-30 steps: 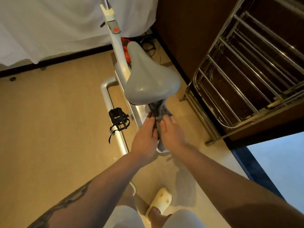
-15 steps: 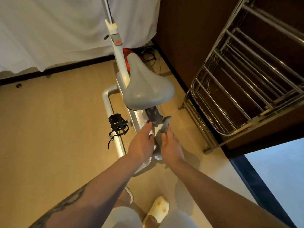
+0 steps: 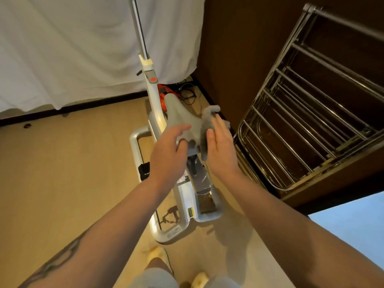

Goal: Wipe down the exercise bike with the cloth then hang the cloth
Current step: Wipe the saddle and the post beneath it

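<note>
Presently: right hand [image 3: 221,146] flat, pressing grey cloth [image 3: 208,125] onto saddle [image 3: 182,119]; left hand [image 3: 168,152] loose, fingers relaxed, touching saddle's near edge.

Floor [image 3: 62,173]: tan, smooth, runs from near edge to far wall. Exercise bike [image 3: 182,196] stands on it, centre; white U-shaped base tube at near end and a second white bar further back on the left. Metal drying rack [image 3: 301,132] stands right of bike, feet on floor by the dark wood wall. Far side, behind bike: black cables [image 3: 188,93] and sth red on the floor, too small to tell. White sheet [image 3: 83,48] hangs to floor level at far left. Small dark speck [image 3: 27,126] far left. Pale slipper [image 3: 199,280] at near edge.
</note>
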The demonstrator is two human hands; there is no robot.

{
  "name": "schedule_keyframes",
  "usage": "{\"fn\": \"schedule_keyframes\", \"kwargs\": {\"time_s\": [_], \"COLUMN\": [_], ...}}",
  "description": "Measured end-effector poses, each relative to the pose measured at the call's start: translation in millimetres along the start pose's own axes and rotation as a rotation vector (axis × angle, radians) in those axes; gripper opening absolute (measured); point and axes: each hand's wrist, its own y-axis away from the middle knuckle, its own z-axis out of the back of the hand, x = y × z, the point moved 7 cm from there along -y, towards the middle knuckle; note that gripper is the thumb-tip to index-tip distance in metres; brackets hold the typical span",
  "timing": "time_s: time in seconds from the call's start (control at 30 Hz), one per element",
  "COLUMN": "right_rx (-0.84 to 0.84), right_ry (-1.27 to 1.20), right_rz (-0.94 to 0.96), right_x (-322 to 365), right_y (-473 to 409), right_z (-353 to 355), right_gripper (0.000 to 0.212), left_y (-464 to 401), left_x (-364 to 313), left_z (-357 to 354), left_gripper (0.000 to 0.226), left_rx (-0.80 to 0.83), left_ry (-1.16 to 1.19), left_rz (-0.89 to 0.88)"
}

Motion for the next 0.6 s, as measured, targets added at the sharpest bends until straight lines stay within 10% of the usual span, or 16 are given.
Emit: {"fn": "schedule_keyframes", "kwargs": {"time_s": [0.33,0.6], "right_rx": [0.052,0.058], "right_ry": [0.559,0.233], "right_rz": [-0.135,-0.422], "right_x": [10,-24], "right_y": [-25,-63], "right_z": [-45,-35], "right_gripper": [0.046,0.042], "left_y": [-42,-82], "left_x": [23,34], "left_z": [-15,-34], "left_gripper": [0.032,0.029], "left_rx": [0.185,0.302], "left_ry": [-0.03,-0.101], "left_rz": [-0.032,-0.017]}}
